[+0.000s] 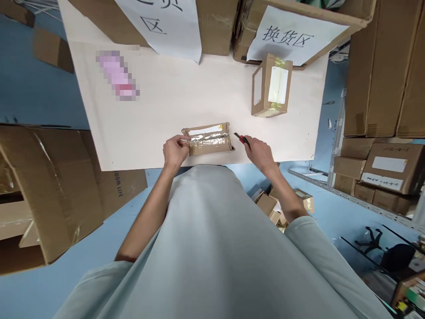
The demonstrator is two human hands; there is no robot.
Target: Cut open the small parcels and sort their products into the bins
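A small taped cardboard box [210, 146] lies near the front edge of the white table, with a white label and shiny clear tape along its upper face. My left hand [175, 151] grips its left end, fingers closed on the corner. To the right of the box, my right hand [259, 153] is wrapped round a red and black utility knife [243, 139]. The knife's dark tip points left toward the box's right end and is apart from it.
A taller cardboard box [259, 104] with white labels stands at the table's right. Behind it is an open carton [241, 44] with a handwritten sheet; another carton [215, 26] stands beside it. A blurred pink item [117, 73] lies back left. Large cartons [66, 177] flank the table's left.
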